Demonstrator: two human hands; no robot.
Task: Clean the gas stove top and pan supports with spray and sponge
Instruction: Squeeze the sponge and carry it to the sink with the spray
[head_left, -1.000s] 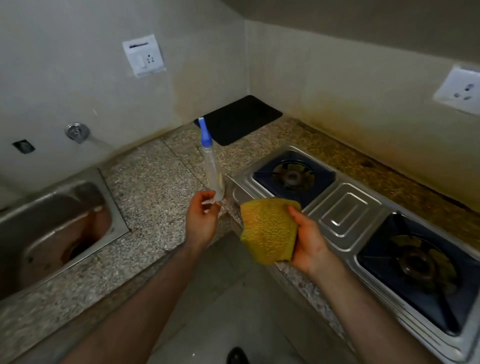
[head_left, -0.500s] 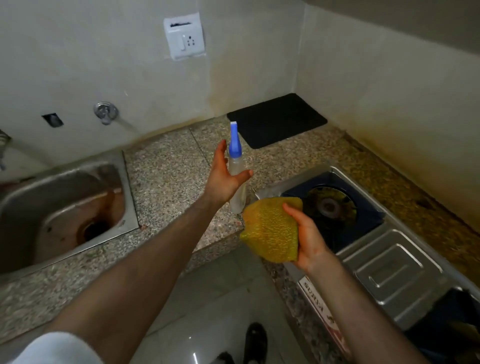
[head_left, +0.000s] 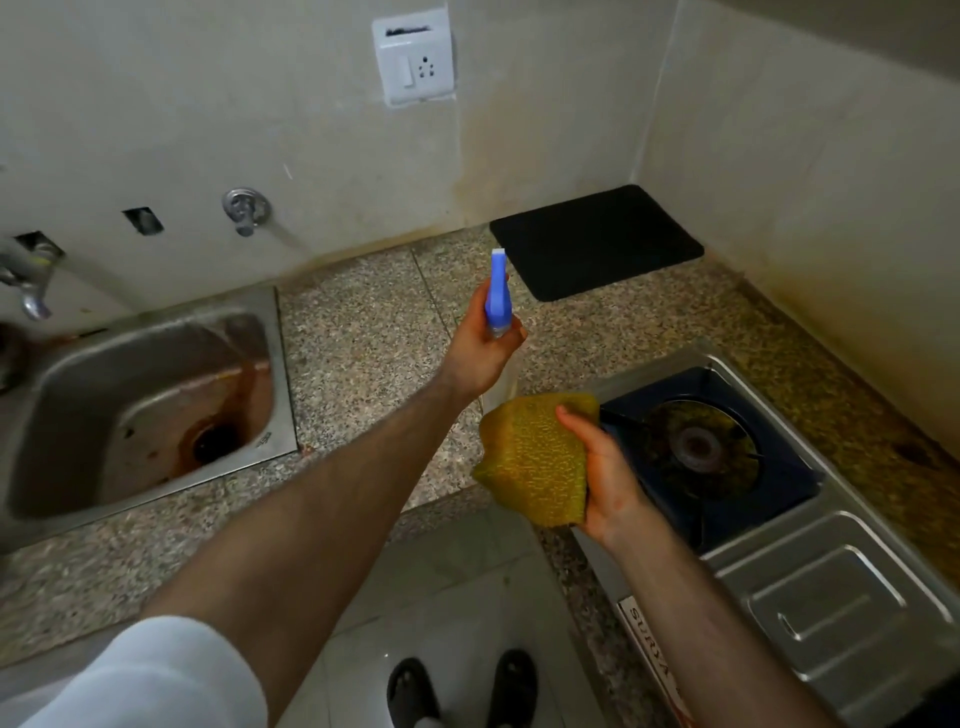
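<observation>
My left hand (head_left: 480, 348) grips a clear spray bottle with a blue nozzle (head_left: 497, 296), held upright above the granite counter just left of the stove. My right hand (head_left: 602, 478) holds a yellow sponge (head_left: 535, 457) at the stove's front left corner. The steel gas stove (head_left: 821, 587) lies at the right, its left burner and dark pan support (head_left: 696, 447) in view right beside the sponge. The bottle's lower part is hidden behind my hand and the sponge.
A steel sink (head_left: 150, 410) with rust stains is set into the granite counter (head_left: 363, 338) at the left, a tap (head_left: 28, 291) above it. A black mat (head_left: 597, 241) lies in the back corner. A wall socket (head_left: 415, 62) is overhead. My shoes (head_left: 462, 686) stand on the floor below.
My left hand moved up the bottle from its base to a full grip under the nozzle. The view swung left, so the sink shows more and the right burner has left the frame.
</observation>
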